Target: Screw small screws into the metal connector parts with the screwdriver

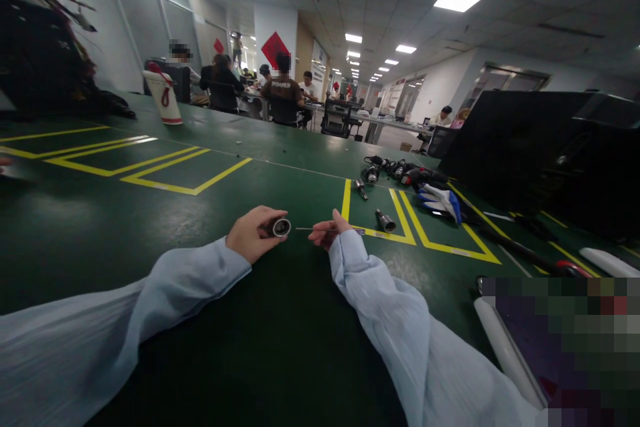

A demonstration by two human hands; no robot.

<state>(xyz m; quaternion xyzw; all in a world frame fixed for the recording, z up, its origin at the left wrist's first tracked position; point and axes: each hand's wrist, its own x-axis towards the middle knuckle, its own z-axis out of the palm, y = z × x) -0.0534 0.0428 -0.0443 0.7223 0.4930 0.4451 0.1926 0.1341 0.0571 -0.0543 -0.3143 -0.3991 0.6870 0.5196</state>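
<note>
My left hand (255, 232) is closed around a dark cylindrical metal part (281, 227), whose open, ring-shaped end faces me. Its exact kind is unclear. My right hand (327, 230) pinches a thin metal rod (303, 229), like a slim screwdriver. The rod's tip points left toward the part's open end, with a small gap between them. Behind my right wrist the rod's other end (361, 232) shows. To the right of that hand, a metal piece with a wide round mouth (386, 221) lies on the green table (280, 187), and a smaller metal piece (361, 189) lies farther back.
Dark cables and metal fittings (395, 168) lie at the back right, beside a blue-and-white glove (440, 203). Yellow tape (223, 177) marks rectangles on the table. A white cup (164, 97) stands at the back left. Black monitors and a pixelated screen (565, 353) are on the right.
</note>
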